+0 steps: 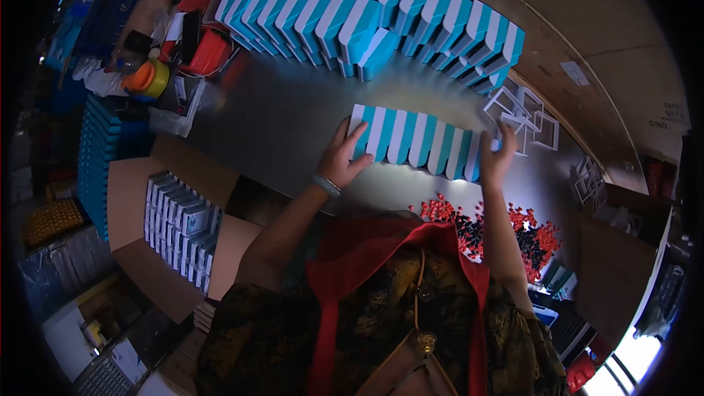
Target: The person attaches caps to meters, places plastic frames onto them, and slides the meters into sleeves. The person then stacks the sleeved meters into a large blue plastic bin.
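A row of teal-and-white striped boxes stands on the metal table in front of me. At the row's left end is my left hand, its fingers and thumb spread against the end box. My right hand is at the right end, fingers apart and pointing up, beside the last box. The row lies between the two hands. Whether the right palm touches the box cannot be made out.
Stacked striped boxes line the table's back. White frames lie at the right, red and black small pieces at the near right. An open carton of packed items stands left. Red bins and tape rolls sit back left.
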A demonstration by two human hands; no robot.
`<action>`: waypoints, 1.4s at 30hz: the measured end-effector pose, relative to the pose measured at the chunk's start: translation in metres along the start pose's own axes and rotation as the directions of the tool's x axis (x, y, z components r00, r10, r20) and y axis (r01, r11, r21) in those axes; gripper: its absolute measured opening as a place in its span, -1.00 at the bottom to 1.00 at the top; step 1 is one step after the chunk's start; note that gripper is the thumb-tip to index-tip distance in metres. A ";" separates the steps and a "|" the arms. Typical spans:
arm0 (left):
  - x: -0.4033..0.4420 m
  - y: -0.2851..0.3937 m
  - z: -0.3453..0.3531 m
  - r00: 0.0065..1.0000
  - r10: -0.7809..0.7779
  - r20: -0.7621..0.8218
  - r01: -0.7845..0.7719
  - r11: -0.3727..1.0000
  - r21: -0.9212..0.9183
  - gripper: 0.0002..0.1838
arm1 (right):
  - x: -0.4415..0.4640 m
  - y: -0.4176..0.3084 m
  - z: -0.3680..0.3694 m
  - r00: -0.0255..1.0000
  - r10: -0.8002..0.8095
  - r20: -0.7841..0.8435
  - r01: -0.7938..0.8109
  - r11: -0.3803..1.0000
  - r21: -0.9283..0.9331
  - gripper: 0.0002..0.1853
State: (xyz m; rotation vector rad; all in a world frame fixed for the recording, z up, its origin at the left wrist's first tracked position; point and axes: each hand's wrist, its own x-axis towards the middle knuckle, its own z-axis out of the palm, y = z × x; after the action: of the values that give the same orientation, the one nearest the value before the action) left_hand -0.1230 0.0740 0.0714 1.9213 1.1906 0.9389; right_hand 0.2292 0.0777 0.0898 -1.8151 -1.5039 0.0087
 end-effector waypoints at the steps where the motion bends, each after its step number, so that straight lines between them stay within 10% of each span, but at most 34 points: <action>1: -0.003 0.005 0.004 0.997 -0.052 -0.061 0.053 0.998 0.022 -0.27 | -0.004 0.018 -0.016 0.987 0.161 -0.005 -0.161 0.987 -0.018 -0.52; 4: -0.009 0.010 0.020 0.978 -0.141 -0.150 0.172 0.961 0.217 -0.26 | -0.031 0.054 -0.018 0.637 0.621 0.457 -0.741 0.657 0.139 -0.45; 9: -0.011 -0.005 -0.027 0.933 -0.270 -0.239 0.356 0.796 0.489 -0.23 | -0.037 -0.026 0.014 0.728 0.447 0.519 -0.563 0.822 0.082 -0.42; 15: 0.003 -0.109 -0.144 0.888 -0.191 -0.419 0.431 0.664 0.611 -0.32 | -0.027 -0.147 0.100 0.590 0.128 0.797 -0.560 0.777 0.289 -0.45; 26: 0.101 -0.226 -0.254 0.814 -0.258 -0.520 0.568 0.540 0.622 -0.47 | -0.025 -0.213 0.231 0.608 0.116 0.785 -0.773 0.312 0.553 -0.24; 29: 0.086 -0.205 -0.224 0.734 -0.037 -0.678 0.500 0.706 0.502 -0.38 | -0.016 -0.193 0.201 0.478 0.105 0.872 -0.785 0.496 0.371 -0.32; 32: 0.063 -0.160 -0.162 0.688 0.148 -0.711 0.312 0.823 0.474 -0.44 | -0.028 -0.155 0.162 0.555 0.133 0.821 -0.720 0.571 0.395 -0.43; 34: 0.053 -0.116 -0.109 0.703 0.346 -0.622 0.079 0.830 0.552 -0.44 | -0.043 -0.126 0.113 0.634 0.223 0.740 -0.679 0.619 0.395 -0.50; 38: 0.039 -0.030 0.012 0.890 0.246 -0.384 -0.128 0.943 0.307 -0.42 | -0.102 -0.056 0.012 0.750 0.484 0.451 -0.659 0.606 0.446 -0.66; 42: 0.035 0.071 0.117 0.905 0.424 -0.010 -0.425 0.905 -0.033 -0.33 | -0.179 0.007 -0.088 0.646 0.753 0.123 -0.711 0.535 0.457 -0.72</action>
State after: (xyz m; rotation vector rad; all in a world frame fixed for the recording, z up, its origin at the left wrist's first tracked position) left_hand 0.0173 0.0615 0.0793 2.1974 0.7564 1.1744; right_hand 0.2204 -0.1204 0.0685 -1.8566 -0.4787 0.6514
